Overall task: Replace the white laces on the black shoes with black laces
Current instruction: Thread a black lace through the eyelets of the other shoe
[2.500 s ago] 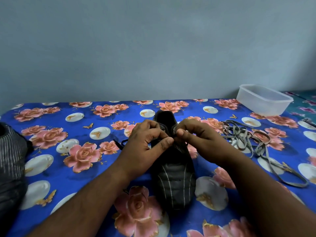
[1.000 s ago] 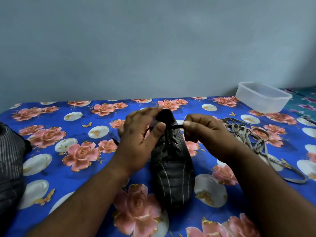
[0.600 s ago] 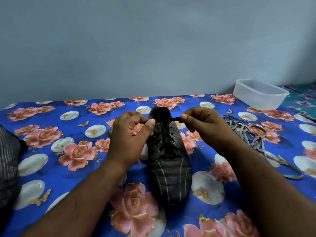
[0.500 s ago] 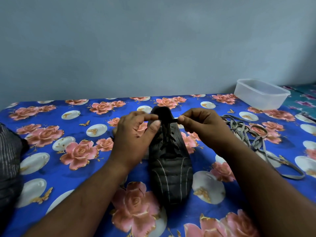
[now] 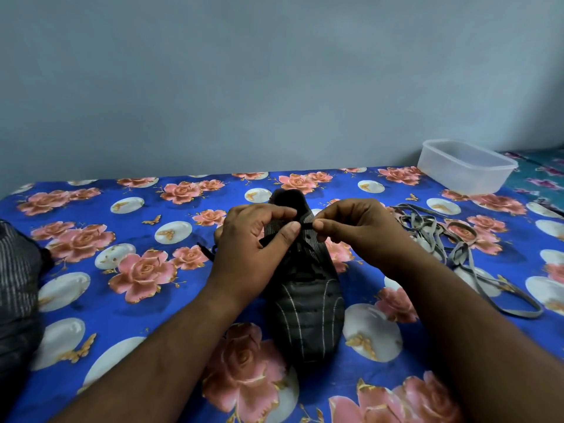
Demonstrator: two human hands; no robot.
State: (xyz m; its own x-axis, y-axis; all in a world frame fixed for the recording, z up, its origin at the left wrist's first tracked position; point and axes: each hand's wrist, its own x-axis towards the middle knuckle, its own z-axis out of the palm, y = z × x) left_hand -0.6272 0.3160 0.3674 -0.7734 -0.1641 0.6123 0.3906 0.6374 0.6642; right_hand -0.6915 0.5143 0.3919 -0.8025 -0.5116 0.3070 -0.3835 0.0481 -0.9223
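My left hand and right hand each pinch the black lace between thumb and forefinger, over the black shoe beneath them. Removed white laces lie right of my fingers.

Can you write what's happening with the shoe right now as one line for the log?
step: threading black lace | shoe: on floral cloth | left hand: pinching lace | right hand: pinching lace | old laces: piled right of shoe

Black striped shoe toe toward camera, black lace threaded, white laces heaped right
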